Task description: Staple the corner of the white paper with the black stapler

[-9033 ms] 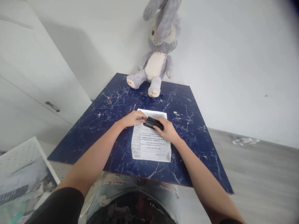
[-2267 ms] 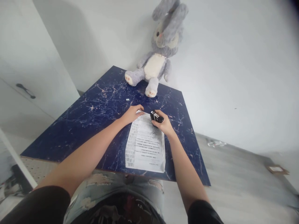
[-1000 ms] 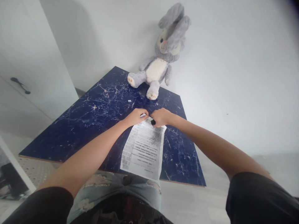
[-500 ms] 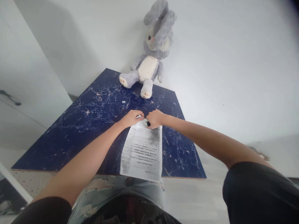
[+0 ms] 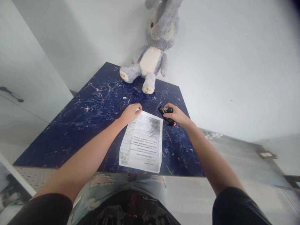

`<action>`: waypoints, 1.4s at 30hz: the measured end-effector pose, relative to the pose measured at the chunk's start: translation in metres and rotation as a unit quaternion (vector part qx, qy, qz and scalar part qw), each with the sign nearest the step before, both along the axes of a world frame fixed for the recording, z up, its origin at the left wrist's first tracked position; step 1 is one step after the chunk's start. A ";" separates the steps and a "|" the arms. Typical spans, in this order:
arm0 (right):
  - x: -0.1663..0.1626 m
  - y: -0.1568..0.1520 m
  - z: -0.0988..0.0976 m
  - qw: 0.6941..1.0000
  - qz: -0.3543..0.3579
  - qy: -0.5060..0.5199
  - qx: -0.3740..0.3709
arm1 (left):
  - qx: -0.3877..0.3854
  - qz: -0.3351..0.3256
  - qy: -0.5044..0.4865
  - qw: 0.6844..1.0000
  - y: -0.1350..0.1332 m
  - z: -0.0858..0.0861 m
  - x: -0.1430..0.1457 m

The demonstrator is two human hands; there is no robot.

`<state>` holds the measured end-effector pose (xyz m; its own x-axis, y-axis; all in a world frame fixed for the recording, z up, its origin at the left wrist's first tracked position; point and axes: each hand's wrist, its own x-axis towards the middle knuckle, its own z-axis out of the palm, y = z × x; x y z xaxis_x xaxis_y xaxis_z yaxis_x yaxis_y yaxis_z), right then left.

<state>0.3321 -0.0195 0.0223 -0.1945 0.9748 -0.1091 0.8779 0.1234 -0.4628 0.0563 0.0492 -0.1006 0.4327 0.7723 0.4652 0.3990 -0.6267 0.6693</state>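
The printed sheets of paper (image 5: 142, 143) lie on the blue table in front of me, covered in lines of small text. My left hand (image 5: 131, 113) pinches their top left corner between closed fingers. To the right of the top edge, a black stapler (image 5: 169, 120) rests at or just above the tabletop, apart from the paper. Fingers and thumb of my right hand (image 5: 178, 116) grip the stapler's upper part from the right.
A grey plush rabbit (image 5: 151, 62) sits at the back of the blue marbled table (image 5: 70, 134), against the wall. A small pale piece (image 5: 124, 98) lies left of its feet. On the left stands a white cabinet with a dark handle (image 5: 11, 94).
My right hand has moved right with the stapler, away from the paper's top edge. The left hand still holds the corner, and the sheets now lie flatter.
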 end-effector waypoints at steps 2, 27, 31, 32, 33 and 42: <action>-0.010 -0.012 -0.008 0.999 0.014 0.044 -0.005 | 0.015 0.008 0.028 0.999 0.001 -0.001 -0.001; -0.003 -0.040 -0.047 0.961 0.263 0.076 0.028 | 0.053 -0.066 0.189 0.978 -0.011 0.012 0.000; 0.009 -0.029 -0.055 0.956 0.238 0.170 -0.016 | 0.057 -0.035 0.196 0.978 -0.012 0.010 0.000; 0.013 -0.026 -0.057 0.950 0.232 0.203 -0.039 | 0.056 -0.032 0.198 0.978 -0.012 0.010 0.000; 0.018 -0.023 -0.059 0.944 0.223 0.236 -0.063 | 0.055 -0.032 0.199 0.978 -0.012 0.010 0.000; 0.027 -0.015 -0.080 0.887 0.131 0.367 -0.248 | -0.088 -0.022 -0.075 0.993 0.001 0.010 -0.004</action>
